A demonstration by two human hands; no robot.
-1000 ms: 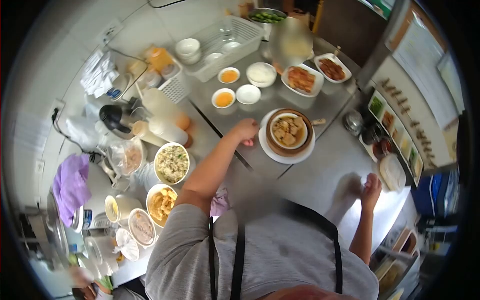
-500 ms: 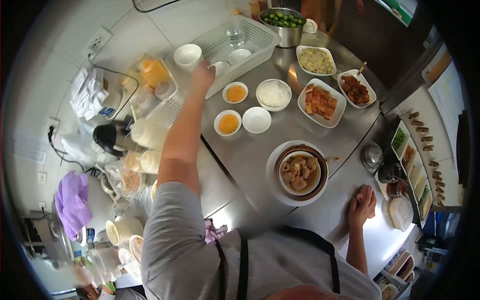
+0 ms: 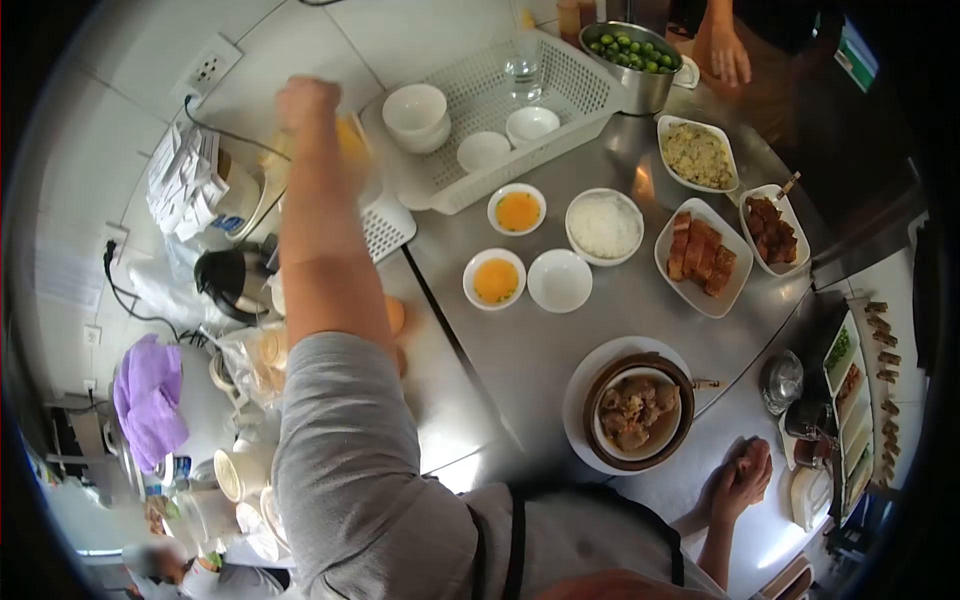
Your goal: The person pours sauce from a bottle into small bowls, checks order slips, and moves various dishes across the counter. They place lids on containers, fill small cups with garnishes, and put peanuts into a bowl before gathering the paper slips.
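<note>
My left hand [image 3: 308, 102] is stretched far out, over yellow-orange containers [image 3: 352, 145] beside the white perforated basket [image 3: 450, 190]. Its fingers curl away from view, the hand looks closed, and anything in it is hidden. On the steel counter at the right rests my right hand [image 3: 742, 480], fingers curled together; what they may hold I cannot make out. Closest to it stands a bowl of stewed meat [image 3: 632, 410] in a brown holder on a white plate [image 3: 582, 440]. Stacked bowls [image 3: 415, 115] and small dishes [image 3: 484, 152] sit inside the basket.
Two small bowls of orange sauce [image 3: 517, 210], a rice bowl [image 3: 604, 227], an empty white bowl [image 3: 560, 280] and sliced roast meat [image 3: 703, 258] stand on the counter. A pot of green fruit [image 3: 632, 52] is behind. Another person's hand [image 3: 730, 55] hangs at the back right.
My left hand has moved from beside the stacked bowls leftward to the orange containers. The whole view has shifted. Another person's hand now shows at the back right. My right hand stays on the counter.
</note>
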